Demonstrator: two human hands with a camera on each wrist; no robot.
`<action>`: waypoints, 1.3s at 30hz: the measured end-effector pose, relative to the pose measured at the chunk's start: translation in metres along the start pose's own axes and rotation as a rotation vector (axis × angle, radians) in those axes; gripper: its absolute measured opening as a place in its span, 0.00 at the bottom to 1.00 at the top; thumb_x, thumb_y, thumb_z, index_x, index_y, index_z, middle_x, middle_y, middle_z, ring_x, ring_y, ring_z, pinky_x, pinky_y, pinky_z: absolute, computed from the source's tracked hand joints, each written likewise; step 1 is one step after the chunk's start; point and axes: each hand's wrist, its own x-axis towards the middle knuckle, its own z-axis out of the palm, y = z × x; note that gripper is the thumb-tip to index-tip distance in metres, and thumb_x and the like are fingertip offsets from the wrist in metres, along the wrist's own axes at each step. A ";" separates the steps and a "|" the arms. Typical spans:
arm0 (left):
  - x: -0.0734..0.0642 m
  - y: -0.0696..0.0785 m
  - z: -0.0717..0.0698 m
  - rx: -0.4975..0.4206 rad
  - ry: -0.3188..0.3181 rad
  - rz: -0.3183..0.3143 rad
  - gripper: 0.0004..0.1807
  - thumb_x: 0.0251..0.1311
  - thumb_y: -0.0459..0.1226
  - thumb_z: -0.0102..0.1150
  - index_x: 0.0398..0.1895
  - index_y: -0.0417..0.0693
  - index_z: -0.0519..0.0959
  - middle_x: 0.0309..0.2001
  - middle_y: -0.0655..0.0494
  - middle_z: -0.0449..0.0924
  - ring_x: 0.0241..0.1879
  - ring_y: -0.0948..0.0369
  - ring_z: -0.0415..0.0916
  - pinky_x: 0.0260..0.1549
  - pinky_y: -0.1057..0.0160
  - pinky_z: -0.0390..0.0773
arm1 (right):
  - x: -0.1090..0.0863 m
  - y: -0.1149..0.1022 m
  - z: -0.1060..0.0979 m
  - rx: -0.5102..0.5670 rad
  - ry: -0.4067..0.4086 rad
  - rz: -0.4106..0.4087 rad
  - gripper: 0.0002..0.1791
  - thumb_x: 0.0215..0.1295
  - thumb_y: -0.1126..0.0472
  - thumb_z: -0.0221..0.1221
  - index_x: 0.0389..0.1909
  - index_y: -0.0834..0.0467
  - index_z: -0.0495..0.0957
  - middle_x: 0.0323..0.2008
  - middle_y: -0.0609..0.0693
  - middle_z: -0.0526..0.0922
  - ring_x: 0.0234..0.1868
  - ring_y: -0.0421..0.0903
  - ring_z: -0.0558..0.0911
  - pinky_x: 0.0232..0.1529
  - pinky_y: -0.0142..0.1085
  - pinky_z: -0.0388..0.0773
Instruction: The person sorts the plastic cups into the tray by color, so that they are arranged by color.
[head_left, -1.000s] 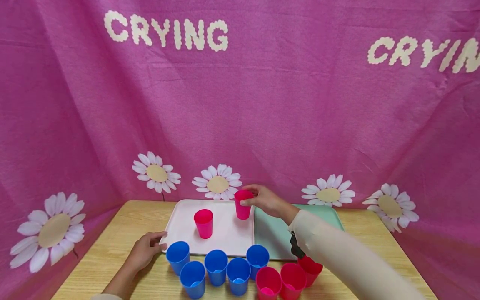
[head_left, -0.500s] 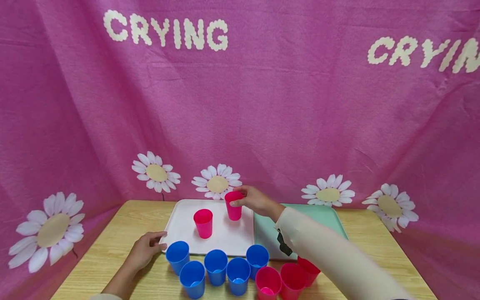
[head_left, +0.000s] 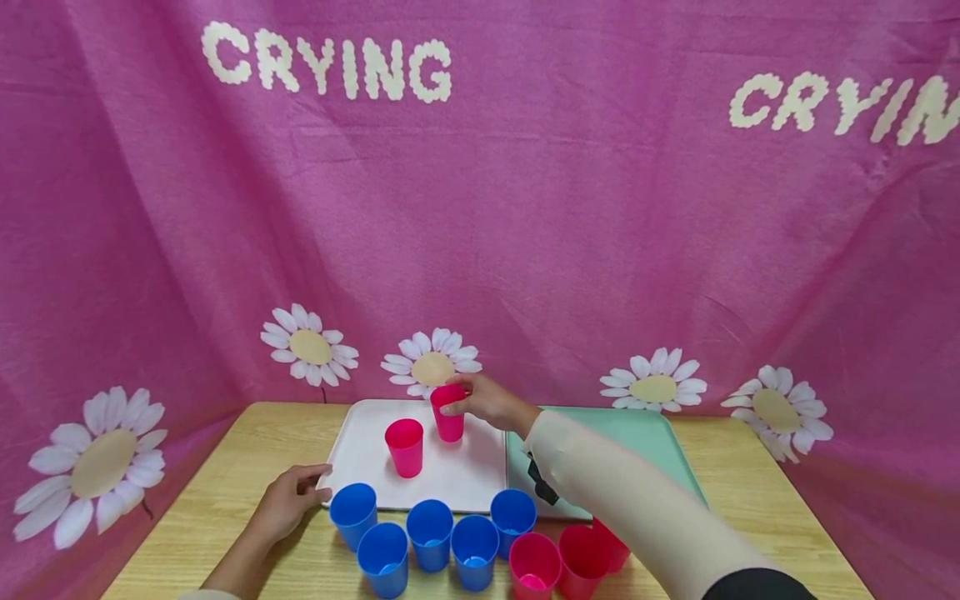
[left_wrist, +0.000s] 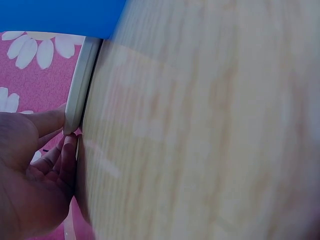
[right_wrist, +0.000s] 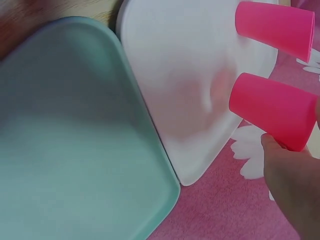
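While the left hand (head_left: 288, 504) pinches the left rim of the white tray (head_left: 476, 479) between thumb and fingers, the right hand (head_left: 491, 402) holds a pink cup (head_left: 450, 423) near its top — thumb and fingers curled round it — over the tray's far part. Whether its base touches down, I cannot tell. Another pink cup (head_left: 405, 450) stands just beside it on the tray; five blue cups (head_left: 384, 562) and three more pink ones stand in front.
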 end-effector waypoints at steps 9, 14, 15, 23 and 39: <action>0.001 0.001 0.000 0.008 0.001 -0.007 0.22 0.64 0.30 0.68 0.60 0.34 0.81 0.48 0.41 0.81 0.43 0.53 0.71 0.45 0.56 0.72 | 0.002 -0.005 0.008 -0.008 -0.017 0.009 0.32 0.61 0.66 0.72 0.66 0.62 0.74 0.58 0.59 0.79 0.61 0.56 0.77 0.58 0.50 0.81; -0.001 0.003 -0.001 0.009 0.001 -0.006 0.21 0.64 0.31 0.67 0.60 0.34 0.81 0.52 0.36 0.81 0.44 0.52 0.73 0.46 0.55 0.74 | 0.006 -0.001 0.012 -0.011 -0.009 0.035 0.33 0.60 0.68 0.72 0.66 0.63 0.72 0.60 0.60 0.77 0.62 0.57 0.76 0.57 0.49 0.82; -0.001 0.003 -0.001 0.009 0.000 -0.006 0.21 0.64 0.30 0.67 0.60 0.34 0.81 0.52 0.36 0.81 0.44 0.53 0.73 0.46 0.55 0.74 | 0.006 0.000 0.012 -0.009 -0.008 0.043 0.33 0.60 0.68 0.72 0.66 0.63 0.72 0.60 0.60 0.77 0.62 0.57 0.76 0.57 0.49 0.82; 0.000 0.002 0.000 0.017 0.003 -0.001 0.21 0.63 0.30 0.68 0.60 0.33 0.81 0.48 0.40 0.82 0.42 0.54 0.72 0.44 0.58 0.73 | 0.005 0.005 0.015 -0.035 0.010 0.085 0.31 0.58 0.68 0.73 0.62 0.59 0.74 0.60 0.59 0.77 0.61 0.57 0.77 0.57 0.49 0.82; 0.000 -0.002 0.000 0.022 0.001 0.006 0.21 0.63 0.30 0.67 0.60 0.34 0.81 0.53 0.35 0.82 0.46 0.53 0.76 0.47 0.54 0.76 | 0.001 0.001 0.011 -0.017 -0.012 0.058 0.36 0.61 0.67 0.71 0.70 0.65 0.68 0.66 0.63 0.73 0.68 0.61 0.72 0.63 0.52 0.77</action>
